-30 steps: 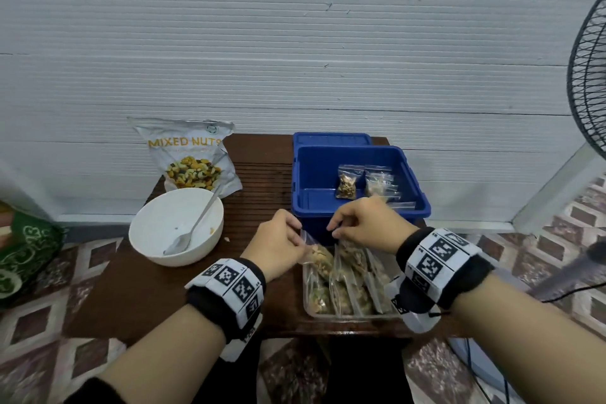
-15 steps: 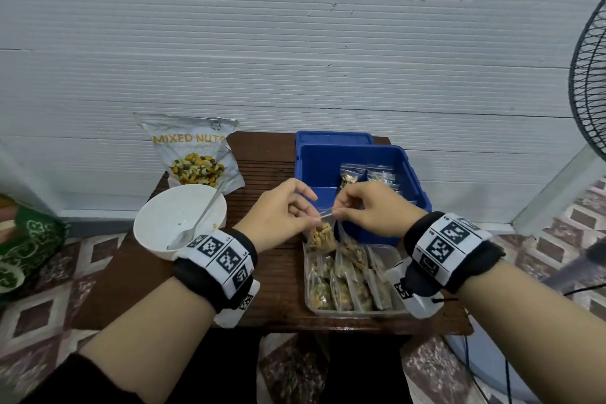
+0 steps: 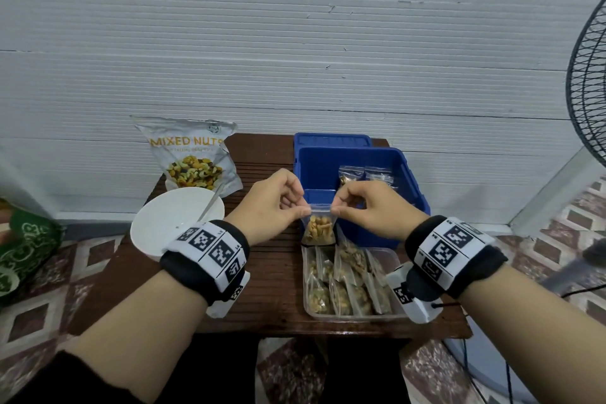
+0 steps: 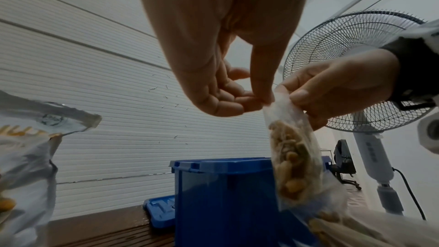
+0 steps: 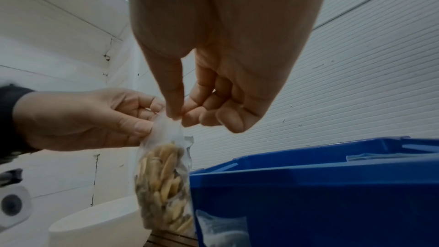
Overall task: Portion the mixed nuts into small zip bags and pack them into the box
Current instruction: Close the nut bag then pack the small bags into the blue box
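Holding one filled bag (image 3: 318,227) up by its top edge, both hands work above the near left corner of the box (image 3: 411,187). The left hand (image 3: 269,203) pinches the bag's top left corner between thumb and fingertips; the right hand (image 3: 370,203) pinches the top right corner the same way, so each grip is pressed onto the strip, not spread. The bag hangs free, its nuts sagging in the lower half, clear of the counter (image 3: 272,269) and just above the far end of the tray (image 3: 392,261), where more filled bags stand in rows.

The step in hand looks like sealing: the fingers sit right on the zip line, as if about to run along it. Whether the strip is already closed cannot be told from any view. Two bags (image 3: 365,174) already lie in the box at its far right, so packing has begun but most of the portions wait in the tray. The bowl (image 3: 167,223) on the left holds a spoon (image 3: 210,203) and looks bare of nuts, with the pouch (image 3: 193,157) behind it, which suggests scooping is over.

Next, the move calls for pressing the zip shut along its whole width, then carrying the bag a little way far and right, over the box wall, and setting it beside the two inside. The film is slippery and the load is bottom-heavy, so a firm pinch should be kept with one hand before the other lets go.
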